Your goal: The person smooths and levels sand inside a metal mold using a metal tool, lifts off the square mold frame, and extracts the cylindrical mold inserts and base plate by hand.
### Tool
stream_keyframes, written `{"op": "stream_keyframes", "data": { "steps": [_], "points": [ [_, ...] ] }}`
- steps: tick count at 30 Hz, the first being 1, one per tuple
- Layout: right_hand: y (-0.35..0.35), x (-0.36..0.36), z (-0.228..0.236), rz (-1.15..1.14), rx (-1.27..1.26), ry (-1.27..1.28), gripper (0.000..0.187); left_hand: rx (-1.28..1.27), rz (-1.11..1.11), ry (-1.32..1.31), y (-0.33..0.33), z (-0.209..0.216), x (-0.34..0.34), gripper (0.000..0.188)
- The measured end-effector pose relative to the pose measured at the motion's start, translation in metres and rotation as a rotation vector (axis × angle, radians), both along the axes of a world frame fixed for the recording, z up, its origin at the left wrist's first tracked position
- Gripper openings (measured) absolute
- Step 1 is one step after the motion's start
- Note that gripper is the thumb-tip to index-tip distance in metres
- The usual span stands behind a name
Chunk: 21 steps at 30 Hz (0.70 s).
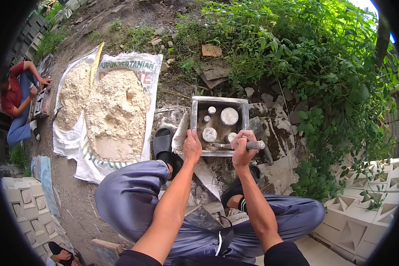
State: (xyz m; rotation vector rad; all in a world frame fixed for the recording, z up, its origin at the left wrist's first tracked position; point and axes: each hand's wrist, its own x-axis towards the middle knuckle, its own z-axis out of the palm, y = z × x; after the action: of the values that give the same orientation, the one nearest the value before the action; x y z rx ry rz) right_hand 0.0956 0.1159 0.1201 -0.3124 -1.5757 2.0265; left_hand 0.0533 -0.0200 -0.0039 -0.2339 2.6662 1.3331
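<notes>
A square grey metal mould box lies on the ground between my feet. Inside it stand several round pegs of different sizes, the largest a wide whitish cylinder. My left hand grips the box's left wall near its front corner. Over the front right part of the box, my right hand is closed around a tool. Its thick round grey end sticks out to the right of my fist. A thin metal part points left over the box's front side; the tool's kind is unclear.
Left of the box, pale crumbly powder is heaped on white sacks. Another person works at a mould at far left. Patterned pale blocks stand at lower right, more blocks at lower left. Leafy plants crowd the right.
</notes>
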Motion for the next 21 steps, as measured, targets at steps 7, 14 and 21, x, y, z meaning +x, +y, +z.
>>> {"op": "stream_keyframes", "data": {
  "steps": [7,14,21],
  "points": [
    [-0.013,0.005,-0.034,0.078,0.035,-0.099,0.011,-0.001,0.012,0.0,0.001,0.005,-0.001,0.038],
    [-0.014,0.003,0.0,0.056,-0.022,-0.095,0.011,0.021,0.024,-0.015,-0.004,0.002,0.001,0.039],
    [0.002,-0.004,-0.024,0.126,0.03,-0.152,0.011,-0.006,0.005,-0.016,0.003,0.004,0.0,0.039]
  ]
}}
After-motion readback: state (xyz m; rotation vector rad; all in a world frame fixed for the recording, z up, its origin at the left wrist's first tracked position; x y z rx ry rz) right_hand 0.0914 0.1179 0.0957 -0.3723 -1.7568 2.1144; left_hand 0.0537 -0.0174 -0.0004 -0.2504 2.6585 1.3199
